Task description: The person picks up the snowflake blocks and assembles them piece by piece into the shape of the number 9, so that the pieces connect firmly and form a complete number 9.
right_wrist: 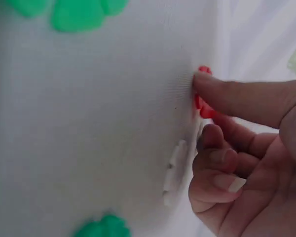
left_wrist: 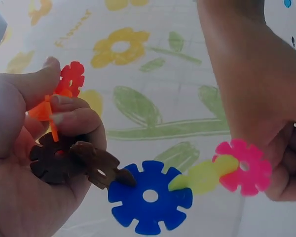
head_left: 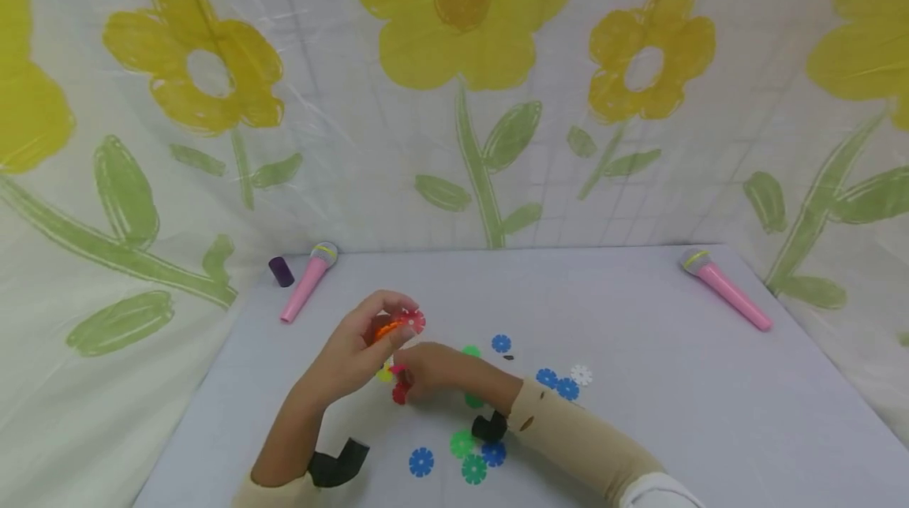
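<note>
Could unlink the notched-disc chain (left_wrist: 133, 207) (just slotted together, seemingly), gripped in the left hand (head_left: 348, 352) towards the left edge of the surface (head_left: 625, 295), by knocking it with the red disc (right_wrist: 206, 111) pinched in the right hand (head_left: 429, 366)

In the head view, the left hand (head_left: 358, 346) partly hides an orange disc (head_left: 387, 329); the right forearm (head_left: 491, 380) obscures part of a green disc (head_left: 473, 401); a dark scrap (head_left: 508, 357) is too small to identify; in the right wrist view, the right hand (right_wrist: 254, 165), cut off at the right edge, masks part of a red disc (right_wrist: 206, 111); the upper green disc (right_wrist: 79, 14) is blurred and cropped; the lower green disc (right_wrist: 104, 228), likewise.
</note>
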Motion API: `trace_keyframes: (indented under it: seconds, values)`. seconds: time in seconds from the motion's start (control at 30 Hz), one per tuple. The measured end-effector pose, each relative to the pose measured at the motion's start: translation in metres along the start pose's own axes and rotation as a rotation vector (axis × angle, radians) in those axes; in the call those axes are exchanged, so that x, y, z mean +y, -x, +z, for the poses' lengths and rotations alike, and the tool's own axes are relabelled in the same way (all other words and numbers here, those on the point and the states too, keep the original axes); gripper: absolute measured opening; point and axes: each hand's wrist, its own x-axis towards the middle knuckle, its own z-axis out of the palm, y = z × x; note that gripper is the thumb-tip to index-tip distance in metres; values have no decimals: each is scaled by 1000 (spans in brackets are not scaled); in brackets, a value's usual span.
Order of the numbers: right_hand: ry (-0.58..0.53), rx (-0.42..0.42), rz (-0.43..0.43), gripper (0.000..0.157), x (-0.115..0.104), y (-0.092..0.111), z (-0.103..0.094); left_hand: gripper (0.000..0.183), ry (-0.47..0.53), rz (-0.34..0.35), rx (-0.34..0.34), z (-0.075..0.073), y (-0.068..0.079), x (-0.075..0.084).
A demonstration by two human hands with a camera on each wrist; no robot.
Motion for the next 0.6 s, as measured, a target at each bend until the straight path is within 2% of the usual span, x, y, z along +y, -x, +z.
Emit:
trace_keyframes:
  seconds: [0.17,0.37,0.5,0.6]
  values:
    - [-203,21,-105,24,14,20,1,48,-58,-18,28,2,1,1]
    - [-434,127,-195,11,35,57,-12,48,-66,-56,38,5,0,4]
    - [-530,304,-255,5,43,84,-24,44,-79,-45,3,10,-1,4]
    - [-519,459,-293,5,42,103,-35,41,-55,-41,-38,16,-1,5]
